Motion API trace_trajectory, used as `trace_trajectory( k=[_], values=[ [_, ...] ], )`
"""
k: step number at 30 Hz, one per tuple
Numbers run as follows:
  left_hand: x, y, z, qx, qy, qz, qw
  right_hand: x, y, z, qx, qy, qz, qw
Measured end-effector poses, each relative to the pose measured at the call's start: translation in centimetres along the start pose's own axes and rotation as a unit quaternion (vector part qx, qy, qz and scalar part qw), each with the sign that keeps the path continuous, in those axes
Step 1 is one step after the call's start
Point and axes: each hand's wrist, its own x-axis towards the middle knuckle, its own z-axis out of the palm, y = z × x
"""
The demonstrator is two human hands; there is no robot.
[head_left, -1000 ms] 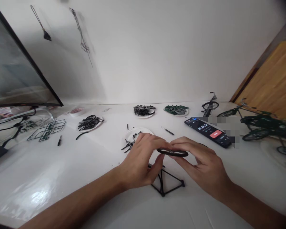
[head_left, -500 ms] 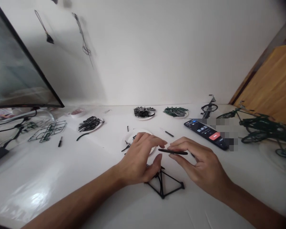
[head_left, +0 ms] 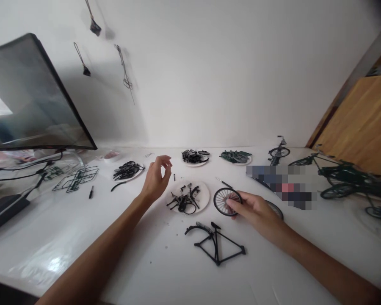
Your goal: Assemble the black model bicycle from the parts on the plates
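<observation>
At the table [head_left: 136,258], right hand [head_left: 257,214] grips a spoked wheel [head_left: 224,201]; left hand [head_left: 155,180] hangs half-open, empty.

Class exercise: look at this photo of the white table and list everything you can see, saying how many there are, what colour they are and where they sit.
Monitor: one, dark, back left.
Sprue frames: two, green, left of the plates.
Screwdrivers: two, black, one left, one centre.
Paper plates: four, white, mid-table, holding black or green model parts.
Model bicycle frame: one, black, front centre.
Spoked wheels: two, black, one held, one just beyond the right hand.
Model bicycles: at least two, dark, back right.
Phone: one, pixelated, right of centre.
Left hand: one, empty, raised beside the front plate.
Right hand: one, holding a wheel, front right.
</observation>
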Motion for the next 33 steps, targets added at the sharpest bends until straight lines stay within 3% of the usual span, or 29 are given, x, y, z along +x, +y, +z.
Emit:
trace_trajectory(
  k=[6, 17, 23, 26, 29, 33],
  values=[
    [-0.3, -1.2, 0.0, 0.004, -0.035, -0.036, 0.999, 0.0, 0.2, -0.2, 0.016, -0.012, 0.017, 1.0],
    [-0.8, 0.3, 0.0, -0.017, -0.111, -0.027, 0.993, -1.0, -1.3, -0.2, 0.048, -0.023, -0.026, 0.998],
    [-0.8, 0.7, 0.2, -0.022, -0.135, -0.02, 0.99, -0.8, -0.9, 0.0, 0.053, -0.021, -0.004, 0.998],
    [-0.8, 2.4, -0.1, -0.026, -0.138, -0.01, 0.99, -0.7, -0.5, 0.1, 0.048, -0.018, 0.006, 0.999],
    [-0.9, 5.6, -0.4, -0.04, -0.167, 0.031, 0.985, -0.7, -0.5, 0.3, 0.045, -0.011, 0.007, 0.999],
    [-1.3, 9.9, -0.4, -0.071, -0.235, 0.173, 0.954, -0.8, -0.7, 0.5, 0.058, -0.014, 0.0, 0.998]
  ],
)
